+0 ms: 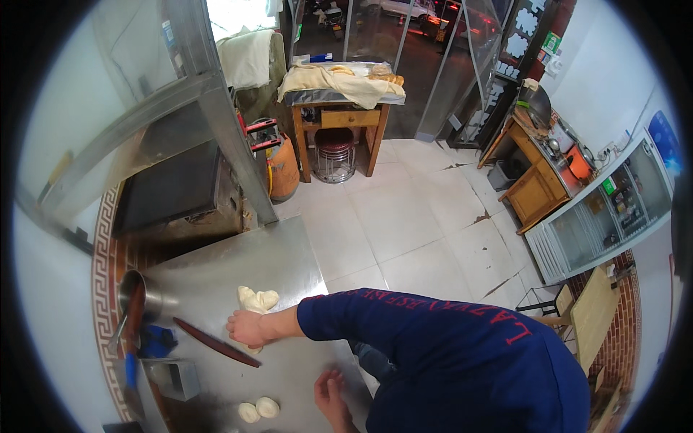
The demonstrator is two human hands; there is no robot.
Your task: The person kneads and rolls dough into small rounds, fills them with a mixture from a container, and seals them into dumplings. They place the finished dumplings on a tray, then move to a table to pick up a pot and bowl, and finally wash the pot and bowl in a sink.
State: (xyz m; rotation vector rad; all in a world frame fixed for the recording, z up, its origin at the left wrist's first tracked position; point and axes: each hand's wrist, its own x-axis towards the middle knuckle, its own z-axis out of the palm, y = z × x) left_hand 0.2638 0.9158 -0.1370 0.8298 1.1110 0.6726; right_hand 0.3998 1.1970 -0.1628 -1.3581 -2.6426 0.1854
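Observation:
My right hand point(248, 328), fingers curled, holds a piece of pale dough point(250, 299) against the steel worktop point(287, 254). Lobes of the dough stick out above the hand, and a small part shows below it; the palm hides the middle. Just left of that hand lies a dark tapered wooden rolling pin point(216, 343). My left hand point(329, 394) hovers by the worktop's near edge, its fingers loosely bent and nothing visible in them. Two round dough pieces point(267, 407) sit side by side, touching, at the lower part of the worktop.
A metal pot point(151, 295) with long utensils stands by the wall, near a blue item point(158, 341) and a square metal container point(184, 380). Beyond the worktop is a dark-topped griddle or oven point(168, 187). A wooden table point(351, 118) carries cloth-covered bread. A glass-door fridge point(612, 208) stands right.

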